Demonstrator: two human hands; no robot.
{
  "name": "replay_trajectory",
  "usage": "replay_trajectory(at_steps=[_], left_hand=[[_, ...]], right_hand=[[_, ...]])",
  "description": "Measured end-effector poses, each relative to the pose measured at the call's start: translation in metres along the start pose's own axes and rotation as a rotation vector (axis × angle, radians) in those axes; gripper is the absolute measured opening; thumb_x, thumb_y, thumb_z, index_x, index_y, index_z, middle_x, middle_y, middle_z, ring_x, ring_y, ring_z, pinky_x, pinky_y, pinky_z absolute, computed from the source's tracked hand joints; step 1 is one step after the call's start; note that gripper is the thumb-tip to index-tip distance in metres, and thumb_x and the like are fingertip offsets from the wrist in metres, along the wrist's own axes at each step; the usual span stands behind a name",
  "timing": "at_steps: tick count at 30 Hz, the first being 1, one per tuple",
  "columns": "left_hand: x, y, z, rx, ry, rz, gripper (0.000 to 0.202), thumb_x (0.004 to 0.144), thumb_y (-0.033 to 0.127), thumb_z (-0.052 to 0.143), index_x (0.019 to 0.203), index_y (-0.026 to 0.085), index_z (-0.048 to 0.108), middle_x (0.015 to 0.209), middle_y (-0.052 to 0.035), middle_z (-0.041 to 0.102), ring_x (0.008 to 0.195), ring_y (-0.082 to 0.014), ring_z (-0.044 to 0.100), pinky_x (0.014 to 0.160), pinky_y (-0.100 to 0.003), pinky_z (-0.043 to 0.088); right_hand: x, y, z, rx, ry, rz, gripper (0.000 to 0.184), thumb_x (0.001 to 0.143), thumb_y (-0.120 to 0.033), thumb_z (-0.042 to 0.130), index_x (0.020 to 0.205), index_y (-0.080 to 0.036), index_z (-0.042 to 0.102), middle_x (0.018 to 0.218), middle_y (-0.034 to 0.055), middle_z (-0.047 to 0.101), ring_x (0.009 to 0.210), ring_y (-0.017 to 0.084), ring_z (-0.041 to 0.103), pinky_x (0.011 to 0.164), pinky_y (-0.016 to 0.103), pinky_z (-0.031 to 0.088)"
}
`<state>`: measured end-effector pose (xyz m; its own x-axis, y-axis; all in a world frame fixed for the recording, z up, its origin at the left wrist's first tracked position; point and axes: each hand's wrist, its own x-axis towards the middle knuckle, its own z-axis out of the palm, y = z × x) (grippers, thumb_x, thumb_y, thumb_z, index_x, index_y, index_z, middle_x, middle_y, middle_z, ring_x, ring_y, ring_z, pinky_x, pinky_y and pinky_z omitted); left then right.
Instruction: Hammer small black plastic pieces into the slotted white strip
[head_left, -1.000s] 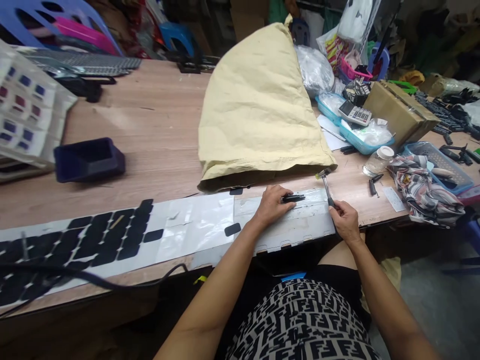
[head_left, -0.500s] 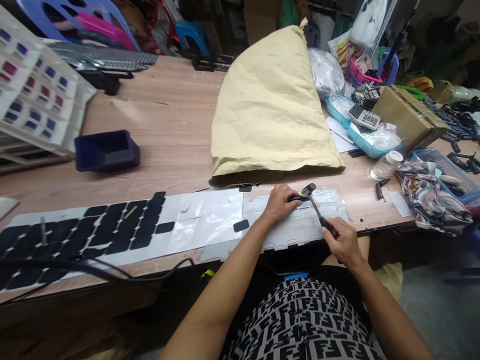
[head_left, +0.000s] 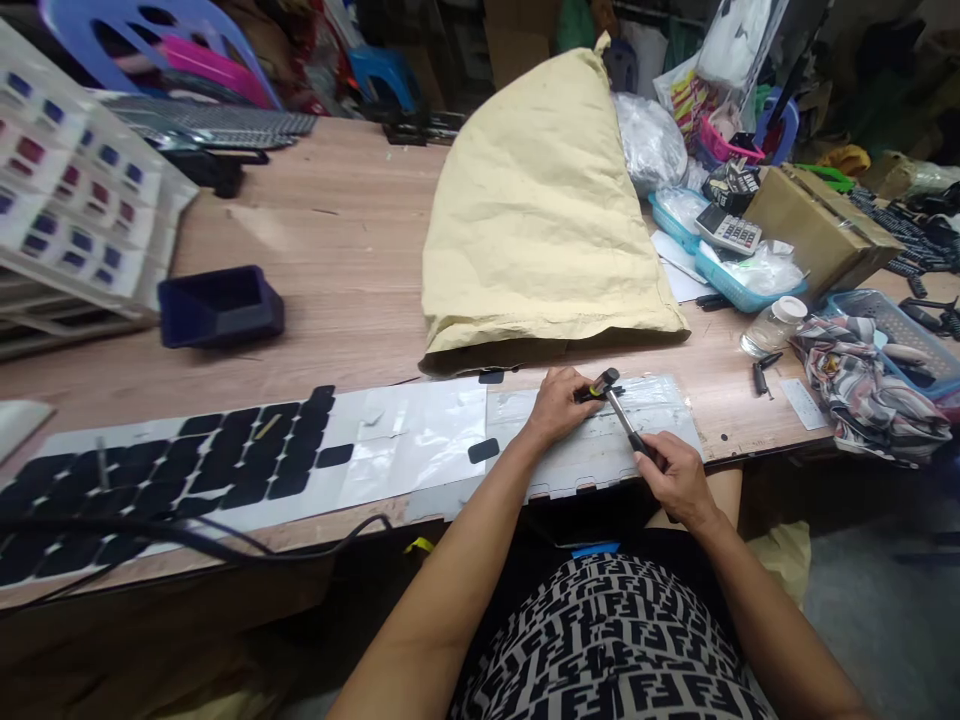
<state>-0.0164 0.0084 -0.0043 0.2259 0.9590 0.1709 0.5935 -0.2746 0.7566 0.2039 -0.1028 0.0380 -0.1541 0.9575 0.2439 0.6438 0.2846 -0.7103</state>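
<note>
My left hand (head_left: 559, 402) is closed on a small black part (head_left: 592, 393) and presses it onto a clear plastic sheet (head_left: 600, 440) at the table's near edge. My right hand (head_left: 675, 478) grips the black handle of a small hammer (head_left: 619, 410). The hammer's head rests on or just above the black part, right beside my left fingers. Loose black pads (head_left: 484, 450) lie on the sheet to the left.
A big tan paper sack (head_left: 540, 210) lies just behind the hands. A long white sheet covered with black pads (head_left: 187, 470) stretches left, with a black cable (head_left: 225, 545) across it. A dark blue tray (head_left: 217, 305), blue baskets (head_left: 750, 285), a jar (head_left: 772, 325) and a patterned cloth (head_left: 862, 390) crowd the table.
The hammer swung from the right of the sheet leftward and down onto the black part. My left hand kept holding the part in place.
</note>
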Motion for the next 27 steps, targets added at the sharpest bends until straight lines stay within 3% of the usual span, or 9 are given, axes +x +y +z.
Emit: replay_trajectory(at_steps=[11, 17, 21, 24, 27], left_hand=[[-0.003, 0.004, -0.006, -0.014, -0.040, 0.014, 0.019, 0.079, 0.029, 0.077, 0.096, 0.022, 0.077, 0.095, -0.0052, 0.066, 0.104, -0.0267, 0.053, 0.095, -0.042, 0.044], [-0.060, 0.022, -0.016, -0.026, -0.245, 0.239, 0.015, 0.080, 0.033, 0.079, 0.094, 0.028, 0.079, 0.118, -0.0055, 0.061, 0.119, -0.0292, 0.048, 0.107, -0.049, 0.039], [-0.098, 0.032, -0.016, 0.064, -0.374, 0.346, 0.017, 0.078, 0.024, 0.080, 0.094, 0.031, 0.079, 0.139, -0.0033, 0.054, 0.133, -0.0325, 0.041, 0.114, -0.053, 0.034], [-0.107, 0.038, -0.016, 0.133, -0.396, 0.329, 0.024, 0.074, 0.016, 0.080, 0.093, 0.030, 0.077, 0.144, -0.0032, 0.049, 0.138, -0.0339, 0.037, 0.116, -0.055, 0.031], [-0.102, 0.041, -0.020, 0.096, -0.440, 0.299, 0.023, 0.071, 0.022, 0.084, 0.091, 0.028, 0.076, 0.142, -0.0040, 0.050, 0.137, -0.0342, 0.038, 0.116, -0.056, 0.033]], right_hand=[[0.009, 0.051, -0.018, 0.087, 0.257, 0.245, 0.027, 0.087, -0.039, 0.064, 0.097, -0.017, 0.075, 0.082, 0.0030, 0.067, 0.067, 0.015, 0.058, 0.067, 0.029, 0.049], [0.010, 0.053, -0.015, 0.082, 0.228, 0.243, 0.027, 0.086, -0.039, 0.064, 0.097, -0.018, 0.076, 0.084, 0.0030, 0.068, 0.068, 0.014, 0.058, 0.066, 0.028, 0.049], [0.010, 0.053, -0.014, 0.063, 0.235, 0.238, 0.026, 0.087, -0.039, 0.064, 0.097, -0.018, 0.076, 0.079, 0.0015, 0.065, 0.067, 0.014, 0.057, 0.066, 0.027, 0.049], [0.010, 0.054, -0.014, 0.047, 0.237, 0.237, 0.027, 0.087, -0.040, 0.063, 0.097, -0.019, 0.076, 0.078, 0.0012, 0.064, 0.067, 0.014, 0.057, 0.067, 0.027, 0.049], [0.010, 0.053, -0.014, 0.037, 0.235, 0.237, 0.028, 0.087, -0.041, 0.063, 0.097, -0.019, 0.076, 0.078, 0.0014, 0.064, 0.067, 0.015, 0.057, 0.066, 0.028, 0.049]])
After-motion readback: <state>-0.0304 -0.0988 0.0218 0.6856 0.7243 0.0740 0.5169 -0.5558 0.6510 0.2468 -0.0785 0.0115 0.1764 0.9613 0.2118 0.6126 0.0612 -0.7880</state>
